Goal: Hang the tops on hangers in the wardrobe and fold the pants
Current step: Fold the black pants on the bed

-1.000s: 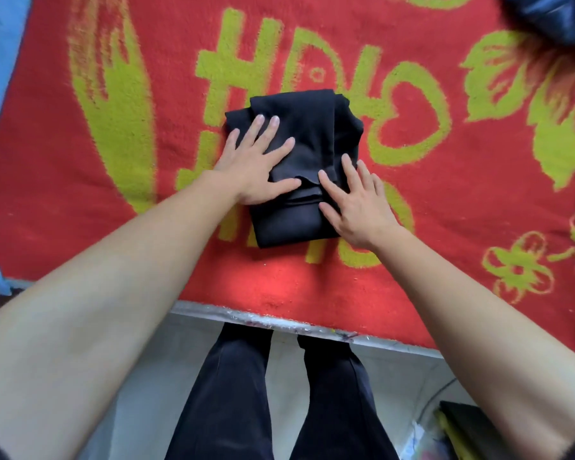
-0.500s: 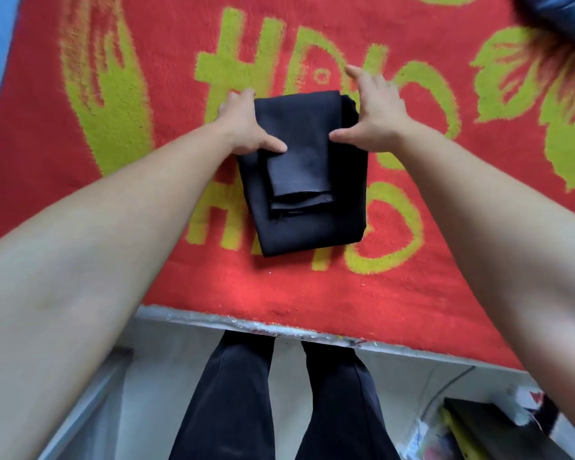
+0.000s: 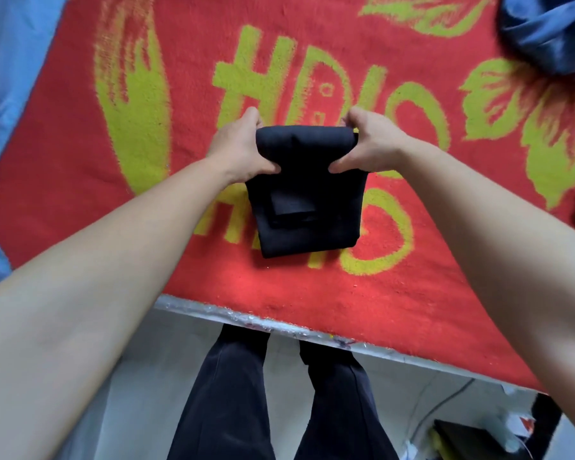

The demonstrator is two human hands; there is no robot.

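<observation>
Black pants (image 3: 307, 207): left hand (image 3: 238, 147) and right hand (image 3: 374, 144) now grip the far edge, lifted for another fold.

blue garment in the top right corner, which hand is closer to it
Right. The right hand grips the folded black pants at their right edge, on the side of the blue garment; the left hand grips their left edge, farther from it.

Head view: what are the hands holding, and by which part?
The folded black pants, by the far end: left hand at its left corner, right hand at its right.
</observation>
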